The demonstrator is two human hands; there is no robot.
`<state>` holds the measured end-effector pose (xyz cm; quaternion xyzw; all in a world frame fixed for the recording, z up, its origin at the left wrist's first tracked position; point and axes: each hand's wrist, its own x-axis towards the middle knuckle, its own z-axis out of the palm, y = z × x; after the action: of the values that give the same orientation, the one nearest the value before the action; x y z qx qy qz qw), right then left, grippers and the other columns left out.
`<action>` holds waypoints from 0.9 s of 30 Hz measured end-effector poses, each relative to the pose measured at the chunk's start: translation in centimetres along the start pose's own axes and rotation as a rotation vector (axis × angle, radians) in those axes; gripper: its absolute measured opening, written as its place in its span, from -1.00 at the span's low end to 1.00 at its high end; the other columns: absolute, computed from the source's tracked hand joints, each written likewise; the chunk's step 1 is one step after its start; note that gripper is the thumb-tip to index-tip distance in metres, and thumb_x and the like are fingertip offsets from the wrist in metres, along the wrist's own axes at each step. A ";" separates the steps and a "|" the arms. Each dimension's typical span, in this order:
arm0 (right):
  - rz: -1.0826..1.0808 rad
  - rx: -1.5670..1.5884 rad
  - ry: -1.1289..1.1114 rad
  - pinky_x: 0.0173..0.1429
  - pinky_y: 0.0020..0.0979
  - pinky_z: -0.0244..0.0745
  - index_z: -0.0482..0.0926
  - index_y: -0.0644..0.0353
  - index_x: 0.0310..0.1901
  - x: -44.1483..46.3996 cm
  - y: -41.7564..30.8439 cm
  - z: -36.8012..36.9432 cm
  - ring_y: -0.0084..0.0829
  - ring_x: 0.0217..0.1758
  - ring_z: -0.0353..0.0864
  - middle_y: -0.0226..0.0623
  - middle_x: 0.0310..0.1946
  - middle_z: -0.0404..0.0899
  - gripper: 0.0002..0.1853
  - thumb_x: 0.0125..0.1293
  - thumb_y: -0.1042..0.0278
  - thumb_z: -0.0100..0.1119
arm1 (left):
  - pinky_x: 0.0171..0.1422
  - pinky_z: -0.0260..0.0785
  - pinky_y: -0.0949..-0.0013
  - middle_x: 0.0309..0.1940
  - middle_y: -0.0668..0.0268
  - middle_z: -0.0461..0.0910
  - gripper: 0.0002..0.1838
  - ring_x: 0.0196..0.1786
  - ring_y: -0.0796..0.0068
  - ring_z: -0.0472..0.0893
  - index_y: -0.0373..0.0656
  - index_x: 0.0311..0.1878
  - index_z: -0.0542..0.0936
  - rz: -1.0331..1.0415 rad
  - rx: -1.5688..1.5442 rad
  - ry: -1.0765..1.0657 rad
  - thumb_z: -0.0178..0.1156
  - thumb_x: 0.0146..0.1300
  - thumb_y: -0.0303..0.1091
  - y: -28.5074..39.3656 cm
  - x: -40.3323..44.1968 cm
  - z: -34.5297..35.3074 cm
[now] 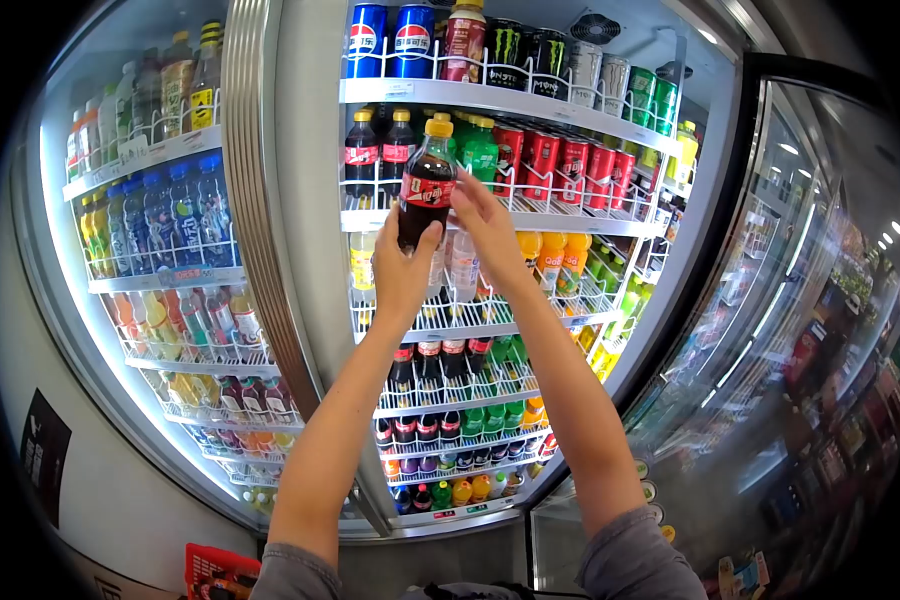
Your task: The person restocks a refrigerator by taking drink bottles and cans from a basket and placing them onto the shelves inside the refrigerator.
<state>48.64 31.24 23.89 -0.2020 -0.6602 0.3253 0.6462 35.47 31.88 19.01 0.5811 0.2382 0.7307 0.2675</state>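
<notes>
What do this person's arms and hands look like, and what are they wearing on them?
The left hand and right hand are bare human hands, with no gloves, rings or watch visible. A grey left sleeve and a matching right sleeve leave the forearms uncovered.

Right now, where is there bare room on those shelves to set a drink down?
Bare wire shows on the third shelf, in front of the clear bottles, left of the orange bottles. The top shelf is crowded with cans; both hands crowd around the dark bottle.
</notes>
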 end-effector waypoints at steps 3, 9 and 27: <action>0.091 0.033 -0.091 0.36 -0.40 0.30 0.18 0.37 0.43 -3.5 0.2 -0.9 -0.44 0.26 0.43 -0.17 0.22 0.46 -0.36 0.44 0.27 0.15 | 0.14 0.39 0.39 -0.05 0.23 0.58 -0.40 0.01 0.49 0.55 -0.30 0.31 0.38 -0.107 -0.170 -0.142 0.28 0.33 -0.15 3.0 -2.2 0.3; 0.036 -0.067 0.112 0.40 -0.31 0.29 0.17 0.35 0.43 -9.9 -1.7 -2.5 -0.35 0.31 0.41 -0.14 0.28 0.40 -0.32 0.37 0.38 0.23 | 0.25 0.30 0.43 0.11 0.24 0.53 -0.39 0.10 0.51 0.50 -0.30 0.40 0.33 -0.280 -0.369 -0.349 0.19 0.40 -0.18 2.8 -5.9 1.3; 0.257 -0.245 0.417 0.31 -0.32 0.39 0.27 0.30 0.39 -31.9 -14.7 -0.9 -0.37 0.22 0.49 -0.14 0.15 0.53 -0.28 0.26 0.32 0.37 | 0.26 0.31 0.42 0.12 0.24 0.54 -0.36 0.13 0.51 0.51 -0.35 0.38 0.33 -0.562 -0.478 -0.629 0.22 0.37 -0.17 11.2 -24.0 1.1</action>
<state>54.40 -0.92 10.96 -0.4237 -0.5160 0.2737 0.6923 39.60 7.56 9.26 0.6093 0.1190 0.4530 0.6398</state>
